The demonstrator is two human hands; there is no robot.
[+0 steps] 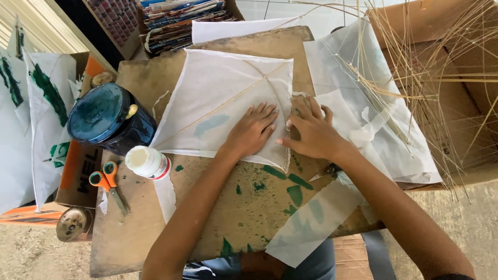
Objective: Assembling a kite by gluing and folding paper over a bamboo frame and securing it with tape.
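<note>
Left hand (252, 130) flat, fingers spread, on white paper kite (223, 98); right hand (310, 132) presses its right edge, nearer. Spine stick (228, 101) runs diagonally up-right.

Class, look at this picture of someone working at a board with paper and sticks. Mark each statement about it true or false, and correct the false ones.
1. Both hands press on the white kite. True: the left hand and right hand lie flat on it.
2. The scissors are in the right hand. False: they lie on the board, left of the arms.
3. The scissors have orange handles. True.
4. The glue bottle stands right of the kite. False: it is at its lower left, beside the dark blue tin.
5. Thin sticks fill the box on the right. True.
</note>
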